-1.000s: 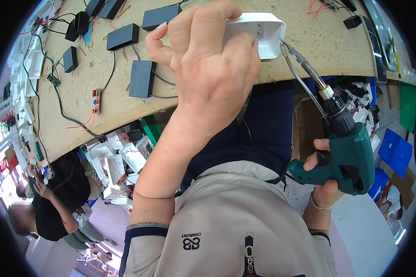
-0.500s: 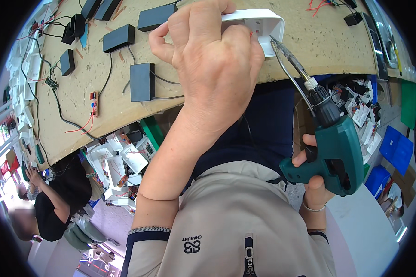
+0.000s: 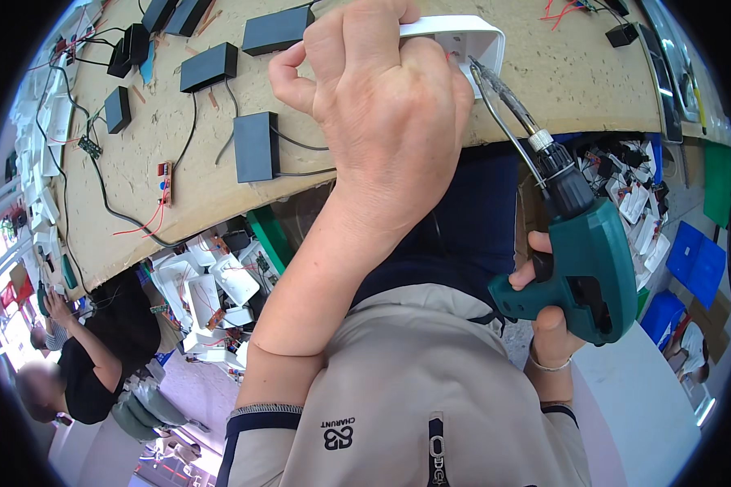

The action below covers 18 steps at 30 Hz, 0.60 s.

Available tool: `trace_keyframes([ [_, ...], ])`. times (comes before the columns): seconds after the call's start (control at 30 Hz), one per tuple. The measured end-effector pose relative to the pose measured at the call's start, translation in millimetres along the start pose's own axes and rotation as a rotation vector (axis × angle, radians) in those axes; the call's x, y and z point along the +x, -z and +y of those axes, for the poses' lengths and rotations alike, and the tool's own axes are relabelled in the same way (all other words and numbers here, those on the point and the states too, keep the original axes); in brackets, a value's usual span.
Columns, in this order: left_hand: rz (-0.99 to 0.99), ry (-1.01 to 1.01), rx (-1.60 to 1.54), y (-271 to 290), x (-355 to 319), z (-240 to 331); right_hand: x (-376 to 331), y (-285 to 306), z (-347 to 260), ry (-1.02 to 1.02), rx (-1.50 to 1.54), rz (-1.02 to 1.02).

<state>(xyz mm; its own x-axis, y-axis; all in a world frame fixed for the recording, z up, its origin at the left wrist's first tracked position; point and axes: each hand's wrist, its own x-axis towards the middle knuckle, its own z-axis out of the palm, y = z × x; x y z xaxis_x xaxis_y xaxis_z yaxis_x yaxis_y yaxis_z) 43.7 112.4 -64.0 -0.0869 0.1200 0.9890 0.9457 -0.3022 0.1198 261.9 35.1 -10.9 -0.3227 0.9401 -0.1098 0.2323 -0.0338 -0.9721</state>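
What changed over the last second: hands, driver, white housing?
The green electric screwdriver in the right hand tipped a little more upright, its bit brought up to the open end of the white housing. Nothing was taken or released: the left hand still clamps the housing at the bench edge, and the black boxes lie unmoved.

Tabletop (image 3: 560, 73): pale, speckled board, its front edge curving across the view.
Black boxes: one (image 3: 256, 146) near the front edge with a black cable; another (image 3: 209, 66) behind it; a third (image 3: 278, 29) further back; a smaller one (image 3: 117, 109) to the left.
Small circuit board (image 3: 165, 174): near the front edge, red wires trailing off it.
White housing (image 3: 463, 42): on the tabletop, open side forward.
Far right: small black part (image 3: 623, 34) beside red wires (image 3: 562, 10).
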Motion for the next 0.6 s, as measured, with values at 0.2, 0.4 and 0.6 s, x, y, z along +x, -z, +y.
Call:
trace_keyframes([
  [0.2, 0.112, -0.031, -0.031, -7.4, -1.6, -3.9, 1.6, -0.6, -0.7, -0.031, 0.021, -0.006],
  [0.4, 0.175, -0.056, -0.059, -11.9, -3.8, -6.9, 2.6, -1.6, -2.2, -0.072, 0.053, -0.005],
  [0.6, 0.157, -0.04, -0.022, -10.1, -2.5, -5.6, 6.4, -2.8, -4.8, -0.053, 0.086, 0.014],
])
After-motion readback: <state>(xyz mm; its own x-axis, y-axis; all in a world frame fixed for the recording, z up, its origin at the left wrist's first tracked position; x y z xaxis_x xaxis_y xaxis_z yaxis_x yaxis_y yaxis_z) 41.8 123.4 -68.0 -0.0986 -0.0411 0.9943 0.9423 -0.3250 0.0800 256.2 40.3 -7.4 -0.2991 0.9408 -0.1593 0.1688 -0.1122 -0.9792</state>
